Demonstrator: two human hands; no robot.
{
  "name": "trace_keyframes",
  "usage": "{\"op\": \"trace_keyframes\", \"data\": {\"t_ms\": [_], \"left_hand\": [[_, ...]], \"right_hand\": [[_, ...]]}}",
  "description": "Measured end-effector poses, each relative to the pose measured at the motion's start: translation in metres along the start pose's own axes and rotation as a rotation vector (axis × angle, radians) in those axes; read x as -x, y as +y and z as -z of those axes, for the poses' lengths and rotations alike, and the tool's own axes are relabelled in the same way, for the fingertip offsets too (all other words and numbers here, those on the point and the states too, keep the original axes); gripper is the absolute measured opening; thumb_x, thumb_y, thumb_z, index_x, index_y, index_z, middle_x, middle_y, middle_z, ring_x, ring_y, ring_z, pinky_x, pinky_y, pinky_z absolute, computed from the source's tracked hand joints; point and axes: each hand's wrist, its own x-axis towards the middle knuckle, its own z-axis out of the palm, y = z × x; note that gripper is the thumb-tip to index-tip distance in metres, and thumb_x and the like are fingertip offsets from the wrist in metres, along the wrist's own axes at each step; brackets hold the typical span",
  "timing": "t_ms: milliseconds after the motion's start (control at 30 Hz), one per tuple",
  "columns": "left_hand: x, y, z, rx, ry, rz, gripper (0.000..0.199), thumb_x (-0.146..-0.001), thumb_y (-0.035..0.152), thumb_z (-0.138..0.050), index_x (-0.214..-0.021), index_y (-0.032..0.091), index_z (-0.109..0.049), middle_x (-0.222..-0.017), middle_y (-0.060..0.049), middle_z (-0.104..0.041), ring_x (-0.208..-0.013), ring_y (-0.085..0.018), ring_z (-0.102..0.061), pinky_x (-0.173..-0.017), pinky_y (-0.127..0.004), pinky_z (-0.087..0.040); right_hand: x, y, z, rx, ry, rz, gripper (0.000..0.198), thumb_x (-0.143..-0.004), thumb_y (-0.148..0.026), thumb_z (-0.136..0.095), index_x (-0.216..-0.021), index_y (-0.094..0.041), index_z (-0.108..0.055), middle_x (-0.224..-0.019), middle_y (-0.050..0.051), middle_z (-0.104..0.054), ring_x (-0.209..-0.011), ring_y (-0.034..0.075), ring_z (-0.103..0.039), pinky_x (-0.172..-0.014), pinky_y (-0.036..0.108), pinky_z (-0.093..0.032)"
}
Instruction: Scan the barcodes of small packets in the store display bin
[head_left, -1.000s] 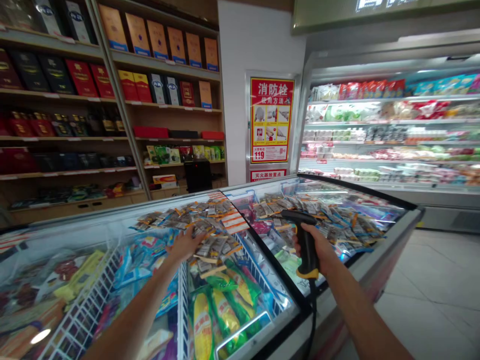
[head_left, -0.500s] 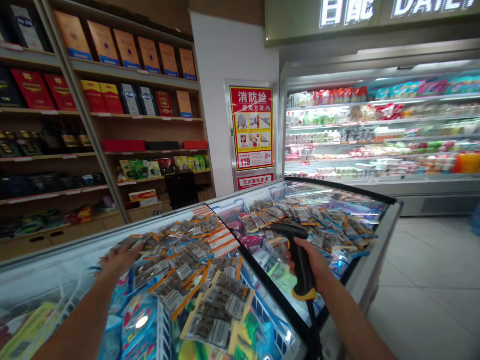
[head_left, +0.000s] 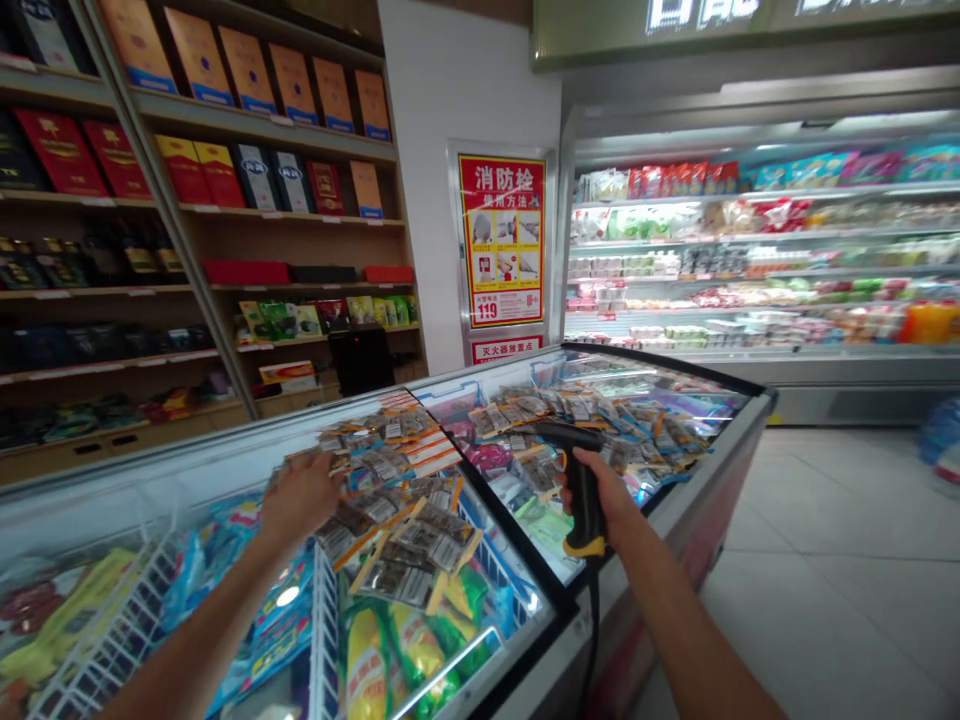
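Note:
My right hand (head_left: 600, 492) is wrapped round the grip of a black and yellow handheld barcode scanner (head_left: 585, 495), its head pointing left and a cable hanging down. My left hand (head_left: 304, 495) rests at the left edge of a pile of small snack packets (head_left: 375, 465), fingers spread against them. These flat packets have brown contents, white labels and orange or blue edges, and lie on the freezer's glass lid (head_left: 225, 460). Several more packets (head_left: 600, 415) are spread on the right half, behind the scanner. A few packets (head_left: 420, 550) overlap at the near edge.
The chest freezer (head_left: 690, 520) holds bagged goods and white wire baskets (head_left: 326, 630) under its glass. Shelves of boxes (head_left: 259, 180) stand at the left. A red fire-hydrant notice (head_left: 502, 240) hangs on the wall. A lit refrigerated display (head_left: 750, 270) is at the right, beyond the tiled floor (head_left: 847, 520).
My left hand has swept to the right across the glass, and the packets at the pile's left edge have shifted right with it. My right hand still holds the scanner; the view has shifted slightly.

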Motion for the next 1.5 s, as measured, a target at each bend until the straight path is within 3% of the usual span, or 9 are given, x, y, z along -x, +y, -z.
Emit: {"op": "trace_keyframes", "data": {"t_ms": [167, 333, 433, 600, 700, 833, 933, 1167, 1500], "left_hand": [[0.042, 0.062, 0.006, 0.106, -0.344, -0.387, 0.052, -0.071, 0.041, -0.046, -0.116, 0.016, -0.049, -0.114, -0.010, -0.054, -0.106, -0.022, -0.047, -0.090, -0.031, -0.032], [0.055, 0.096, -0.005, 0.121, -0.372, -0.405, 0.065, -0.059, 0.042, -0.058, -0.119, 0.020, -0.047, -0.122, -0.010, -0.048, -0.112, -0.026, -0.041, -0.091, -0.036, -0.031], [0.047, 0.106, -0.007, 0.152, -0.421, -0.457, 0.051, -0.054, 0.038, -0.062, -0.101, 0.018, -0.058, -0.107, -0.009, -0.056, -0.099, -0.023, -0.051, -0.080, -0.029, -0.037], [0.026, 0.130, -0.019, 0.393, -0.307, -0.247, 0.021, -0.056, 0.029, -0.061, -0.071, 0.017, -0.055, -0.073, -0.002, -0.059, -0.072, -0.018, -0.056, -0.064, -0.026, -0.040], [0.017, 0.155, -0.034, 0.810, -0.230, -0.082, 0.008, -0.062, 0.020, -0.055, -0.068, 0.018, -0.049, -0.064, 0.001, -0.055, -0.066, -0.014, -0.055, -0.061, -0.025, -0.043], [0.010, 0.194, -0.052, 1.477, -0.305, 0.125, 0.011, -0.063, 0.007, -0.051, -0.065, 0.017, -0.046, -0.059, 0.004, -0.049, -0.057, -0.008, -0.053, -0.063, -0.025, -0.048], [0.009, 0.217, -0.062, 1.706, -0.334, 0.282, 0.013, -0.068, 0.005, -0.047, -0.062, 0.017, -0.044, -0.058, 0.003, -0.050, -0.056, -0.007, -0.055, -0.069, -0.026, -0.049], [0.004, 0.230, -0.083, 1.662, -0.322, 0.321, 0.018, -0.076, 0.005, -0.037, -0.066, 0.019, -0.042, -0.073, -0.004, -0.059, -0.082, -0.013, -0.060, -0.071, -0.026, -0.050], [-0.002, 0.223, -0.084, 1.667, -0.321, 0.353, 0.016, -0.077, 0.007, -0.036, -0.078, 0.020, -0.046, -0.080, -0.006, -0.061, -0.086, -0.014, -0.060, -0.072, -0.026, -0.050]], "right_hand": [[0.013, -0.009, 0.008, -0.002, 0.087, 0.074, 0.021, -0.072, -0.035, -0.051, -0.068, -0.015, -0.052, -0.047, -0.002, -0.051, -0.036, 0.009, -0.047, -0.032, 0.020, -0.038], [0.025, -0.012, 0.018, -0.023, 0.082, 0.078, 0.021, -0.071, -0.036, -0.052, -0.070, -0.015, -0.052, -0.047, -0.003, -0.051, -0.036, 0.008, -0.047, -0.033, 0.019, -0.038], [0.028, -0.013, 0.021, -0.005, 0.074, 0.096, 0.020, -0.070, -0.036, -0.052, -0.070, -0.016, -0.051, -0.047, -0.003, -0.051, -0.036, 0.009, -0.047, -0.033, 0.020, -0.038], [0.029, -0.013, 0.016, -0.008, 0.056, 0.087, 0.022, -0.070, -0.037, -0.053, -0.069, -0.015, -0.052, -0.048, -0.002, -0.052, -0.037, 0.008, -0.047, -0.033, 0.020, -0.037], [0.029, -0.012, 0.011, -0.028, 0.074, 0.094, 0.023, -0.069, -0.038, -0.053, -0.067, -0.015, -0.051, -0.048, -0.002, -0.052, -0.037, 0.008, -0.047, -0.033, 0.020, -0.037], [0.027, -0.008, 0.008, -0.052, 0.065, 0.093, 0.024, -0.068, -0.040, -0.053, -0.067, -0.016, -0.051, -0.048, -0.003, -0.052, -0.037, 0.008, -0.047, -0.034, 0.019, -0.036], [0.025, -0.004, 0.007, -0.053, 0.058, 0.090, 0.025, -0.067, -0.041, -0.054, -0.070, -0.016, -0.052, -0.048, -0.004, -0.052, -0.036, 0.008, -0.047, -0.033, 0.019, -0.035], [0.025, 0.006, 0.006, 0.003, 0.050, 0.062, 0.027, -0.064, -0.041, -0.055, -0.071, -0.015, -0.052, -0.047, -0.004, -0.052, -0.035, 0.008, -0.046, -0.032, 0.019, -0.034], [0.025, 0.007, 0.004, -0.010, 0.010, -0.005, 0.027, -0.066, -0.041, -0.053, -0.071, -0.015, -0.052, -0.047, -0.003, -0.051, -0.035, 0.008, -0.046, -0.032, 0.019, -0.034]]}}
